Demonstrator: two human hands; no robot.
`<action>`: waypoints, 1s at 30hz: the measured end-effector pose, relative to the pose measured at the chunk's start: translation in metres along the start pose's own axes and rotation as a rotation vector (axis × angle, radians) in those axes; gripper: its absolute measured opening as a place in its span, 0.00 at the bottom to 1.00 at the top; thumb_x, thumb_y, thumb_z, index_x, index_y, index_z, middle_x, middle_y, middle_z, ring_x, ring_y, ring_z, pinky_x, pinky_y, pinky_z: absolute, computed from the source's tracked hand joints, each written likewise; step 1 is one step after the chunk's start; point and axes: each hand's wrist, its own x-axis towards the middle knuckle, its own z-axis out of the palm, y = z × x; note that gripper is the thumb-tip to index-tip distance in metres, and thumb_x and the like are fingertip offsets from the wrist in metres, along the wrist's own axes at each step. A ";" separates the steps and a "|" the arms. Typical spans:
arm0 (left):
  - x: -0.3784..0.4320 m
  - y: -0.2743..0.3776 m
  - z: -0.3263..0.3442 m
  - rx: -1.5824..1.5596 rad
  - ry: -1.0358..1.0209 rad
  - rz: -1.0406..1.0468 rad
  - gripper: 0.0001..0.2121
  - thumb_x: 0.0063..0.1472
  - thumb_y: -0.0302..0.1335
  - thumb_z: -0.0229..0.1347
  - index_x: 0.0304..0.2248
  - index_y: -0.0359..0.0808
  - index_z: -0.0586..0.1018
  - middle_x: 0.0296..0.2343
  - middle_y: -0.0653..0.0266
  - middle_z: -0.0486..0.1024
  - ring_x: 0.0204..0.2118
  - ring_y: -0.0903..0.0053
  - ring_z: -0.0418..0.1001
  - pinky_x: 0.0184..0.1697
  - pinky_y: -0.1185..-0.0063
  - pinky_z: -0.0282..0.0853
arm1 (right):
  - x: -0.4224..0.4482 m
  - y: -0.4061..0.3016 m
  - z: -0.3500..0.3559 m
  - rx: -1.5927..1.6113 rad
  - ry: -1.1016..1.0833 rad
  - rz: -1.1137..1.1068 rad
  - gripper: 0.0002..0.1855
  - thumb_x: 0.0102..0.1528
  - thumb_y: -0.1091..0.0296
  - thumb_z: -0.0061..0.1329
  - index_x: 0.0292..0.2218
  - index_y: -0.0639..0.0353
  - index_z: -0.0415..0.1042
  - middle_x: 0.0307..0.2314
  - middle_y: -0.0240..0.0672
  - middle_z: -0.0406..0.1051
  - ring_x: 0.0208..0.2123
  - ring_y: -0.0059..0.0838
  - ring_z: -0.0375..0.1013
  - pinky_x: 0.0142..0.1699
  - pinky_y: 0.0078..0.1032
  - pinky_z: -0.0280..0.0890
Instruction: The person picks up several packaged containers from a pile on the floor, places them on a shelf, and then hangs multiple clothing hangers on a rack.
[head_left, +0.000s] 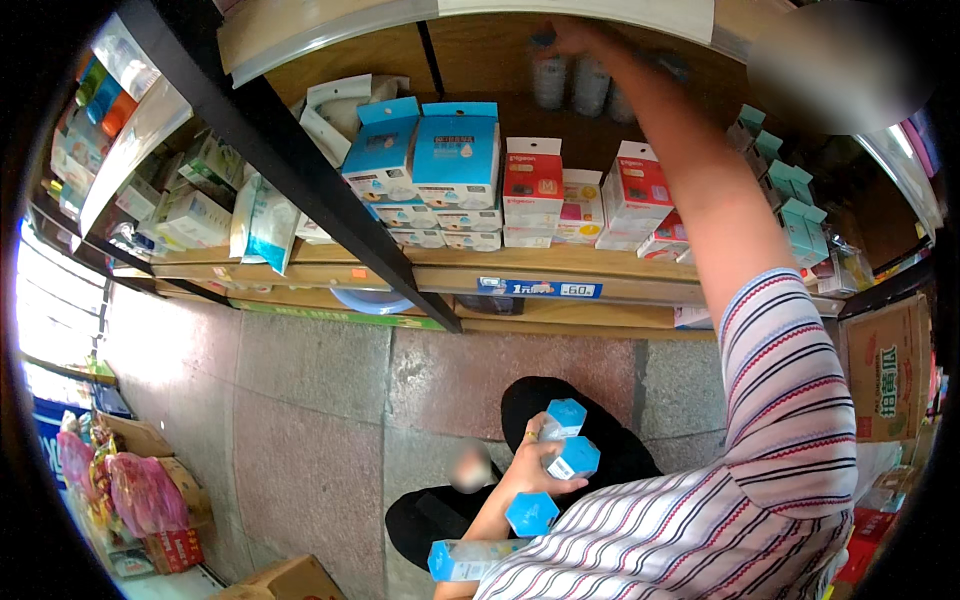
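My left hand is closed around blue-ended hexagonal packages, two of them by its fingers. Another blue-ended package rests between my forearm and my striped shirt, and one more lies across the forearm. My right arm stretches up into the shelf, where my right hand is at the top of a bottle; blur and shade hide whether its fingers grip it. Further bottles stand beside that one at the back of the shelf.
Blue-and-white boxes and red-and-white boxes stand along the wooden shelf. Pale green boxes are at its right end. A black post crosses the left side. Cardboard boxes and pink bags flank the floor.
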 end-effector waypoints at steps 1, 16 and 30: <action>0.000 -0.001 -0.001 0.006 0.012 0.006 0.18 0.30 0.32 0.67 0.26 0.38 0.78 0.47 0.45 0.50 0.49 0.55 0.54 0.50 0.70 0.52 | -0.003 -0.008 -0.004 -0.002 -0.038 0.012 0.34 0.37 0.56 0.57 0.44 0.61 0.62 0.40 0.42 0.63 0.43 0.37 0.63 0.44 0.30 0.59; 0.012 -0.013 0.005 -0.245 -0.077 -0.164 0.32 0.26 0.40 0.65 0.36 0.35 0.73 0.46 0.43 0.54 0.50 0.55 0.55 0.49 0.70 0.56 | -0.338 -0.250 -0.064 0.990 -1.108 -0.572 0.25 0.40 0.61 0.55 0.39 0.63 0.65 0.31 0.40 0.67 0.35 0.37 0.66 0.40 0.27 0.62; 0.038 -0.097 0.029 -0.267 0.010 -0.192 0.25 0.41 0.24 0.57 0.43 0.33 0.65 0.41 0.55 0.62 0.44 0.69 0.61 0.46 0.77 0.57 | -0.368 -0.367 -0.010 1.064 -1.007 -0.658 0.35 0.34 0.45 0.56 0.37 0.63 0.63 0.20 0.42 0.69 0.23 0.42 0.70 0.31 0.34 0.63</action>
